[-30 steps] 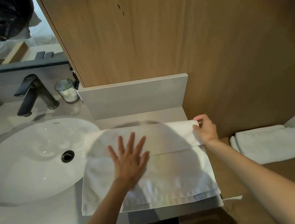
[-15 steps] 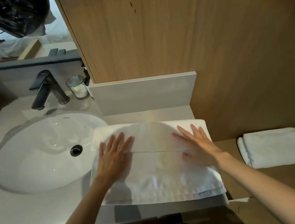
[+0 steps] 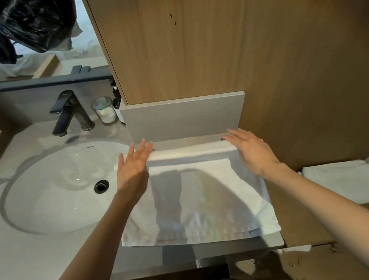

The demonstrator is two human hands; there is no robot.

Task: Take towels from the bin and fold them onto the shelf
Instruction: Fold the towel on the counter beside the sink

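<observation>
White towel (image 3: 197, 201) lies flat on the grey countertop (image 3: 27, 261), at 3 o'clock from the sink (image 3: 63, 186); its far part is folded over, making a band along its 12 o'clock edge. Left hand (image 3: 134, 168) at the towel's 11 o'clock corner, fingers straight and slightly spread, gripping nothing; right hand (image 3: 252, 150) at the 1 o'clock corner, fingers straight, slightly blurred; hands well apart, one at each end of the fold; whether the palms press the cloth, cannot tell. Second folded towel (image 3: 348, 182) rests on the lower wooden shelf (image 3: 298, 218), at 3 o'clock from the first. Faucet (image 3: 68, 113) at the sink's 12 o'clock; glass (image 3: 104, 110) just beside it.
</observation>
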